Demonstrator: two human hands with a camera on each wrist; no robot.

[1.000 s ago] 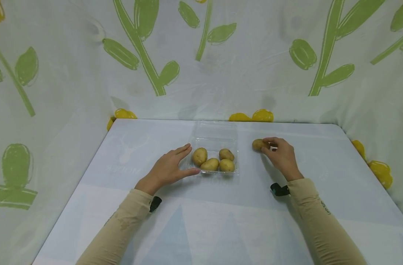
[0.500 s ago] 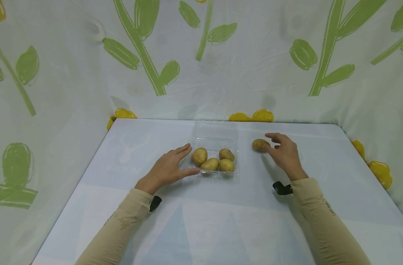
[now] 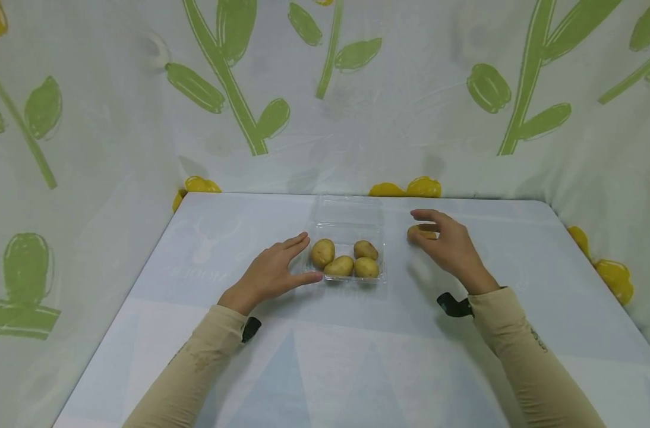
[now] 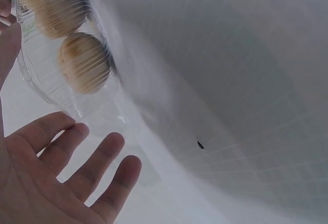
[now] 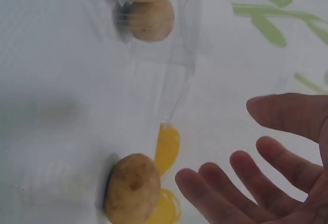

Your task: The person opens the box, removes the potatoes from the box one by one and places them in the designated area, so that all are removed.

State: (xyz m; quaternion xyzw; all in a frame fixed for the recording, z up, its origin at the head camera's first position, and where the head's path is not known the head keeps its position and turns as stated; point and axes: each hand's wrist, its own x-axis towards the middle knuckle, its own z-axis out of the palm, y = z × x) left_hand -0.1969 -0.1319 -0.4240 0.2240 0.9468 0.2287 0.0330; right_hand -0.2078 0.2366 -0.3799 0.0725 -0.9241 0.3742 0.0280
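Note:
A clear plastic clamshell box (image 3: 349, 210) stands with its lid laid back, and several potatoes (image 3: 322, 254) lie in its base. At the box's left side is my left hand (image 3: 268, 272), fingers spread and thumb along the front corner. In the left wrist view the fingertips (image 4: 77, 129) reach the box's edge; whether they press on it I cannot tell. One more potato (image 5: 132, 189) lies on the table right of the box. My right hand (image 3: 453, 245) hovers over that potato and partly hides it in the head view. The right wrist view shows its fingers apart from the potato.
The pale table (image 3: 357, 368) has a printed pattern. A white curtain (image 3: 389, 137) with green stems and yellow flowers closes off the back and both sides. The box's lid reaches close to the table's back edge.
The right hand's fingers were at the lone potato, then drew back to the right and moved forward and left over it. The potato stays about in place. The left hand is still.

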